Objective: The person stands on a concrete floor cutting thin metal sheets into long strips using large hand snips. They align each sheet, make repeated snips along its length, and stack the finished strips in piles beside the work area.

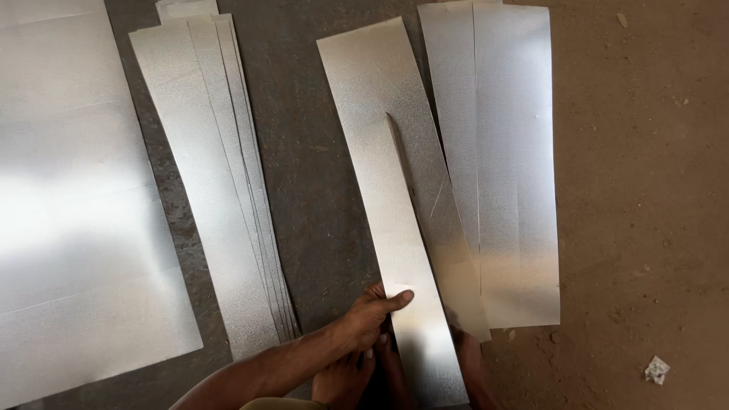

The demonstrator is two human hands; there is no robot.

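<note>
Left hand (372, 311) – thumb over, fingers closed on near end of cut metal strip (402, 250), partly split from wider sheet (395, 114) on floor. Right hand (467, 357) mostly hidden under strip – grip unclear. Step looks mid-cut; next calls for steady hold along cut line.

We see no packages, labels, signs or screens anywhere here.
</note>
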